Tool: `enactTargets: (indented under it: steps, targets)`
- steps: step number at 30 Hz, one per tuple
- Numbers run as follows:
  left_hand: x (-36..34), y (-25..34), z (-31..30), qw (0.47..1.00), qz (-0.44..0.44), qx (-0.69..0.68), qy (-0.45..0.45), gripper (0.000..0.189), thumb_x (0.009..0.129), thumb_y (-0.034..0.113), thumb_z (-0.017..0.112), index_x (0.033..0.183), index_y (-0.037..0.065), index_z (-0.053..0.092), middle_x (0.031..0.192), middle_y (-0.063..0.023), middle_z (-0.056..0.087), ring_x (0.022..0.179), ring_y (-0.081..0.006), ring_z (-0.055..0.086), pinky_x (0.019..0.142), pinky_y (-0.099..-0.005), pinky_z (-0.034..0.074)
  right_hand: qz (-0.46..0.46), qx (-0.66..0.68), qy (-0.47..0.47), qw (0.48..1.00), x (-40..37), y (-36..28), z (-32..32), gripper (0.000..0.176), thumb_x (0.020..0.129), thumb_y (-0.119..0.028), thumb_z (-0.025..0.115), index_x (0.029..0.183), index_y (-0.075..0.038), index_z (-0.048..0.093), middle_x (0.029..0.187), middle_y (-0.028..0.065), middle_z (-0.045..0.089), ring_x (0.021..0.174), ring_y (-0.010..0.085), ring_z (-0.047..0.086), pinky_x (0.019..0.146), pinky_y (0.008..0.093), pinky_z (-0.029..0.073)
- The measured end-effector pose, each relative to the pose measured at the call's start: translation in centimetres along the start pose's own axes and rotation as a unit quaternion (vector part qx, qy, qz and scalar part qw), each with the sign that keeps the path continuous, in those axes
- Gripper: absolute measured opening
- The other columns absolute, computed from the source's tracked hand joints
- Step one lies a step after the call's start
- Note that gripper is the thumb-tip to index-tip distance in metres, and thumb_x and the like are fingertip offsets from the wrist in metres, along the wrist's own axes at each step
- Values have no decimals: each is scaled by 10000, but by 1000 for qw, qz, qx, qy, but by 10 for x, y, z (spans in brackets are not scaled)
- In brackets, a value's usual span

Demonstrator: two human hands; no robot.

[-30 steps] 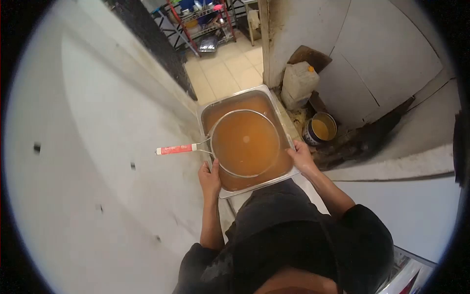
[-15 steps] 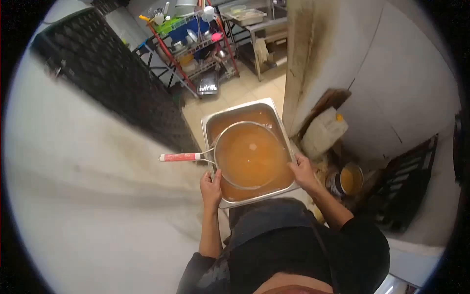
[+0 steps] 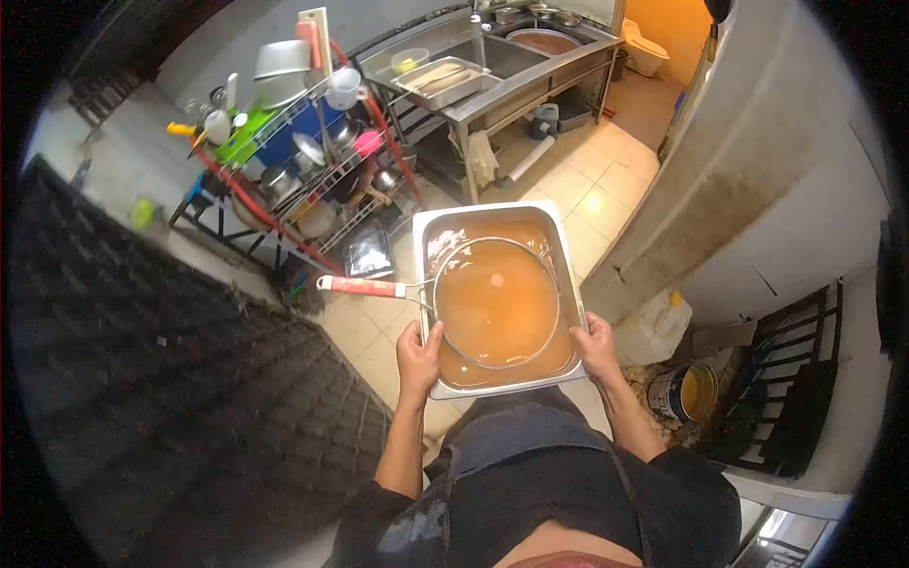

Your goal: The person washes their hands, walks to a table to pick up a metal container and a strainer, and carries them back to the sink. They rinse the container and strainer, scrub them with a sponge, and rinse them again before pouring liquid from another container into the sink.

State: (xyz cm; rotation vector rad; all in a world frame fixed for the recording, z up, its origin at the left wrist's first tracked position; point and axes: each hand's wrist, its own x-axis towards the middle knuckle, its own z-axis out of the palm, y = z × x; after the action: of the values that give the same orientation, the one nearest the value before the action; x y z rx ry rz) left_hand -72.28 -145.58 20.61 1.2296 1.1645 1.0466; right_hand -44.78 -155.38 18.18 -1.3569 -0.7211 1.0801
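**You Gripped From Both Sides**

Your left hand (image 3: 418,363) and right hand (image 3: 596,347) were curled in a grip, well apart, ahead of your torso (image 3: 544,492), thumbs (image 3: 435,339) on the inner sides. Your left forearm (image 3: 401,445) and right forearm (image 3: 632,415) stretched forward, slanting inward.

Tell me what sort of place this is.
Probably a kitchen, perhaps a commercial one: the stainless-steel sink at the back, the crowded kitchenware rack and the deep steel food pan in front suggest it.

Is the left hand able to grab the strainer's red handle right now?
Probably not yet: the left hand is busy holding the pan. The red handle sticks out close by, though, with nothing blocking it.
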Motion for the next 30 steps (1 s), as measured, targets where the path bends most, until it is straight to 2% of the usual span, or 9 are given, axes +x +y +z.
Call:
enactTargets:
  steps: [4, 7, 8, 10, 14, 21, 24, 27, 30]
  targets:
    - [25, -39, 60, 996, 63, -36, -58, 127, 913, 103, 602, 825, 21, 559, 734, 7, 560, 669, -45, 464, 592, -227, 396, -71, -12, 51, 996, 9, 28, -58, 159, 838, 14, 496, 952, 36, 603, 852, 32, 638, 728, 78, 570, 669, 231, 463]
    - [240, -57, 35, 988, 79, 25, -129, 122, 913, 104, 602, 831, 22, 563, 735, 11, 555, 672, -46, 467, 593, -219, 393, -51, 75, 130, 987, 171, 60, 27, 211, 826, 41, 484, 1001, 52, 601, 912, 54, 646, 792, 92, 589, 722, 241, 476]
    - [261, -110, 28, 987, 74, 21, -142, 156, 905, 124, 616, 806, 19, 558, 725, 14, 546, 659, -47, 462, 589, -226, 391, -75, 51, 136, 987, 178, 95, 29, 214, 826, 41, 483, 1004, 54, 601, 933, 62, 646, 814, 96, 594, 734, 246, 479]
    - [320, -30, 72, 986, 57, 36, -150, 180, 900, 134, 623, 785, 18, 550, 704, 17, 532, 646, -48, 449, 574, -239, 383, -46, 65, 172, 982, 226, 13, 26, 217, 823, 41, 482, 1005, 55, 601, 934, 63, 646, 819, 99, 594, 742, 246, 478]
    - [409, -65, 129, 979, 73, 46, -182, 231, 870, 167, 655, 742, 9, 546, 636, 14, 496, 612, -54, 420, 531, -276, 366, -51, 35, 195, 979, 299, 43, -11, 236, 803, 36, 486, 1010, 58, 598, 933, 60, 645, 811, 108, 592, 742, 249, 474]
    - [627, -33, 263, 965, 100, 30, -242, 271, 839, 221, 683, 736, 10, 546, 614, -19, 497, 592, -83, 421, 530, -280, 371, -75, 9, 271, 960, 512, -29, -59, 220, 806, 28, 485, 996, 36, 595, 894, 54, 652, 745, 93, 591, 691, 224, 472]
    - [721, -28, 315, 960, 98, 83, -250, 248, 821, 231, 704, 849, -3, 624, 686, -21, 574, 599, -87, 448, 556, -284, 403, -75, -11, 264, 962, 610, -66, -74, 227, 806, 26, 490, 1010, 41, 589, 891, 60, 652, 738, 92, 597, 674, 223, 477]
    - [780, -26, 370, 968, 100, -15, -229, 254, 812, 237, 718, 822, 4, 616, 668, -39, 562, 594, -94, 440, 545, -292, 395, -85, -50, 265, 959, 693, -90, -123, 215, 809, 21, 487, 997, 41, 589, 885, 61, 651, 724, 88, 596, 657, 222, 478]
    - [835, -43, 423, 979, 62, -29, -191, 270, 798, 231, 738, 782, 4, 594, 657, -51, 557, 600, -92, 445, 542, -288, 394, -14, -36, 242, 969, 771, -126, -155, 197, 807, 16, 491, 973, 42, 594, 852, 55, 643, 730, 89, 587, 668, 226, 471]
